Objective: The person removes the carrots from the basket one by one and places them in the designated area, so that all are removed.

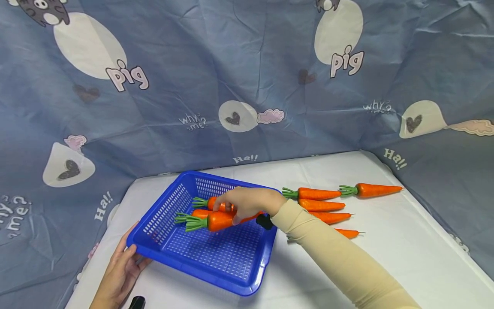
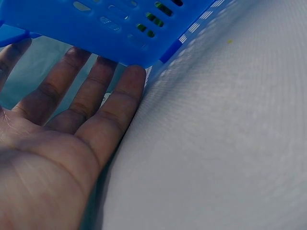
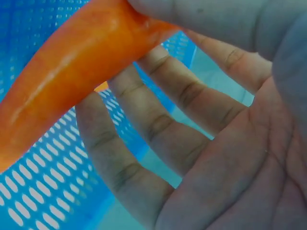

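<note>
My right hand pinches an orange carrot with green stem stubs between thumb and fingertips, inside the blue basket. In the right wrist view, the thumb lies on one side of this carrot and the fingertips on the other. Two more carrots show behind it in the basket, partly hidden by the hand and the held carrot. At the basket's near left corner, my left hand holds the rim, thumb at the front and fingers along the outer side. Its fingertips touch the basket's perforated wall in the left wrist view.
Right of the basket, several carrots lie on the white tabletop, some partly behind the right sleeve. One carrot lies farther right. A blue-grey printed cloth rises behind and beside the table.
</note>
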{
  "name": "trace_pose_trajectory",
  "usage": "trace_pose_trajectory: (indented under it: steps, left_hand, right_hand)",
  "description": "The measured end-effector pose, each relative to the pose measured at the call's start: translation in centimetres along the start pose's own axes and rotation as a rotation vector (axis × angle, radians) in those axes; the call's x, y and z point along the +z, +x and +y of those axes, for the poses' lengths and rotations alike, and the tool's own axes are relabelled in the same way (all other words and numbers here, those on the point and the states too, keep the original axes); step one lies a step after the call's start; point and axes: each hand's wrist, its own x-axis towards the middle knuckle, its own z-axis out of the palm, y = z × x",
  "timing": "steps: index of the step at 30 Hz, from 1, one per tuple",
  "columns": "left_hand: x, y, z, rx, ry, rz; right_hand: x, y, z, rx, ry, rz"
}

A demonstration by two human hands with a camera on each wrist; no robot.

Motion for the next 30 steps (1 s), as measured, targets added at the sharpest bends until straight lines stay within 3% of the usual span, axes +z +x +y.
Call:
trace_pose_trajectory:
  steps: [21, 30]
  left_hand:
    - [-0.2, 0.5, 0.2, 0.016, -0.003, -0.019]
    - [-0.5, 0.1, -0.3, 0.034, -0.066, -0.107]
  right_hand:
    - [-3.0, -3.8, 0.9, -0.081, -0.033, 0.085]
    - [-3.7, -6.7, 3.2, -0.051, -0.052, 0.149]
